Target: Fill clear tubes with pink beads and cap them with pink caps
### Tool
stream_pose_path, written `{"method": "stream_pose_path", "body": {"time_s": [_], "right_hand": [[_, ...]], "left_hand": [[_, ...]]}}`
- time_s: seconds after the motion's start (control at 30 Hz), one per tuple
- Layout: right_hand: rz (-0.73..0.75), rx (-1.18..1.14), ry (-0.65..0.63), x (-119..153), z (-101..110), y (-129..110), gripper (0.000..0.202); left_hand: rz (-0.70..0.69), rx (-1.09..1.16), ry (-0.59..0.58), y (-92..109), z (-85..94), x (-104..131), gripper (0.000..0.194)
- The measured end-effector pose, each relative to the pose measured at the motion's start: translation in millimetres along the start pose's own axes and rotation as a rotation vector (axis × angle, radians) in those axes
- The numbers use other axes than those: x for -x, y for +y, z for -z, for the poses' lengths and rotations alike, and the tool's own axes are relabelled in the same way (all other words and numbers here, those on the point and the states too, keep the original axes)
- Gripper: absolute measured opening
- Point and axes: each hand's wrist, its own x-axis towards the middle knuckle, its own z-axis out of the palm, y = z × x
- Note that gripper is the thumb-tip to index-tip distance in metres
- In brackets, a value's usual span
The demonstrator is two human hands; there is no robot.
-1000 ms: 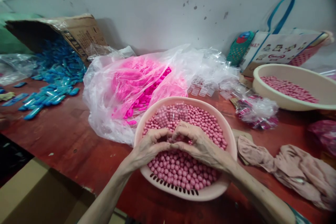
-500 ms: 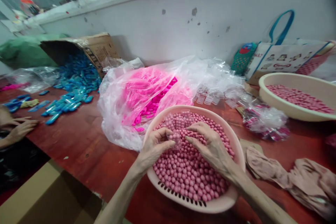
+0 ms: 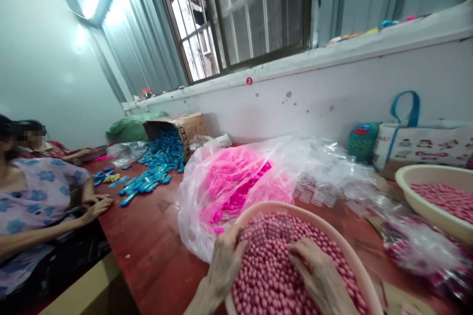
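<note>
A pink plastic basin (image 3: 364,268) full of round pink beads (image 3: 271,275) stands in front of me. At its left rim is my left hand (image 3: 225,261), thumb and fingers bent together over the beads. Whatever it pinches is blurred. My right hand (image 3: 320,273) dips its curled fingers among the beads on the right side. Its fingertips are closed and partly hidden, so I cannot make out what they hold. A faint clear plastic piece (image 3: 275,226) seems to lie over the beads behind my hands.
Behind the basin lies a clear bag of bright pink pieces (image 3: 236,177). Clear plastic pieces (image 3: 318,197) are to its right. Blue pieces (image 3: 164,152) spill from a tipped carton (image 3: 194,125). A cream basin (image 3: 417,174) stands right. A co-worker's hands (image 3: 98,206) rest at the left edge.
The view has tilted up, showing the window and people at left. My left hand, which pinched a clear plastic piece, has moved to the basin's left rim. My right fingers have curled into the beads.
</note>
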Motion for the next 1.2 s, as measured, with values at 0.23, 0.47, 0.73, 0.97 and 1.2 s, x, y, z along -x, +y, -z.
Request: {"method": "stream_pose_path", "body": {"time_s": [0.23, 0.47, 0.73, 0.97, 1.2], "right_hand": [[0.063, 0.040, 0.011, 9.0, -11.5, 13.6, 0.019], [0.122, 0.067, 0.063, 5.7, -9.0, 8.3, 0.025], [-0.011, 0.213, 0.034, -3.1, 31.0, 8.1, 0.024], [-0.091, 0.323, -0.008, -20.8, 56.3, 27.2, 0.019], [-0.101, 0.369, -0.047, -32.6, 59.0, 23.2, 0.019]], "left_hand": [[-0.038, -0.214, -0.027, -16.6, -6.7, -2.2, 0.031], [-0.076, -0.391, -0.005, -16.0, -16.2, -2.7, 0.031], [-0.127, -0.379, -0.003, -15.9, -14.6, -1.5, 0.016], [-0.127, -0.277, -0.004, -15.5, -4.9, -7.4, 0.015], [-0.139, -0.262, -0.009, -18.1, -5.3, -20.1, 0.010]]}}
